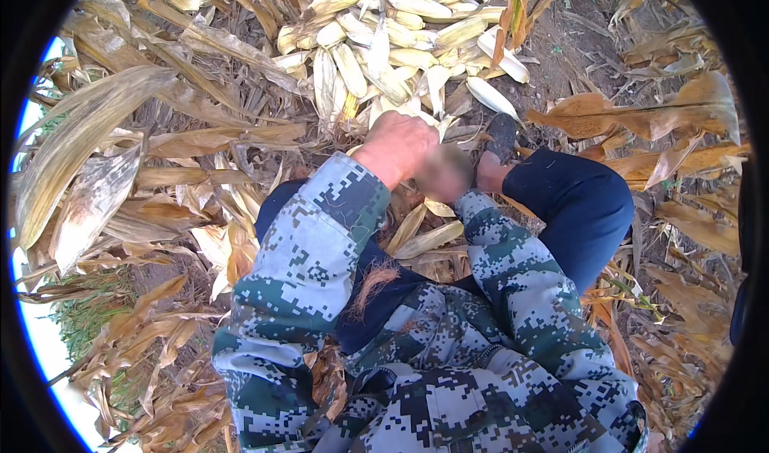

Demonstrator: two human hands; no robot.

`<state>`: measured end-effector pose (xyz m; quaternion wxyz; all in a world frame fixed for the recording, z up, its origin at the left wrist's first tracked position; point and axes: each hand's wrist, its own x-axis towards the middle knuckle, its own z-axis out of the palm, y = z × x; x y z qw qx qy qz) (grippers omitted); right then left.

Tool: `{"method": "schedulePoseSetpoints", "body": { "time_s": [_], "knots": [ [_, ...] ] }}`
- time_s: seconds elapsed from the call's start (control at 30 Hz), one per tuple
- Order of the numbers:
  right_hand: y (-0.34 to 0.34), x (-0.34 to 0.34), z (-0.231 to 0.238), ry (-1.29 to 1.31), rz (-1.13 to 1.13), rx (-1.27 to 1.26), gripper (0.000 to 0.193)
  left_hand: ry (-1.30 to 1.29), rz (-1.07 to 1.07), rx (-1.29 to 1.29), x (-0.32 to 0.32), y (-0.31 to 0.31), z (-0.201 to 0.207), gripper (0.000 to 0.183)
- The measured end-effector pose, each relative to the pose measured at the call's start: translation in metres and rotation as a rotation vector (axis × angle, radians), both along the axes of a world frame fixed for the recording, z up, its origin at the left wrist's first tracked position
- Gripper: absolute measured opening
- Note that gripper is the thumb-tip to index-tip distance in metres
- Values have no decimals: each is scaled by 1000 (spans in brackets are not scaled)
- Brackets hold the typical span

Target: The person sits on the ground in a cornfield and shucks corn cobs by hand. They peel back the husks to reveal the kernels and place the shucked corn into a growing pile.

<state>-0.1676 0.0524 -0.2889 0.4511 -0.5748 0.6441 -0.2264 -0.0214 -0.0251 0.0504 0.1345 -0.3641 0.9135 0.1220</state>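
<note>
From my end of the head camera, here's the left hand [396,144], back up and fingers bent under, right at the near edge of the pile of corn cobs [412,56]. The right hand [444,174] sits just beside it, badly blurred! I can't tell what either one pinches, or whether the fingers press together. That pile spreads over the far edge of the ground [561,60], with one pale cob [492,97] lying at the pile's near right edge, just beyond a dark shoe [501,136]. Closer in, I've got two loose cobs [430,240] between the dark trouser legs [573,205], and reddish corn silk [373,286] resting on the left thigh.
</note>
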Motion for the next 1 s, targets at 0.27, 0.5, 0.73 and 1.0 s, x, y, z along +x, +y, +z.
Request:
{"method": "schedulePoseSetpoints", "body": {
  "time_s": [0.27,0.5,0.73,1.0],
  "knots": [
    [-47,78,118,527,324,-433,65,142,-151,-15,-2,63,13,21],
    [-143,138,73,498,579,-152,85,21,45,-149,41,51,50,21],
    [-106,113,42,489,732,-168,13,46,41,-104,62,54,53,31],
    [39,-3,-62,614,901,242,23,33,-10,5,60,51,69,42]
  ]
}}
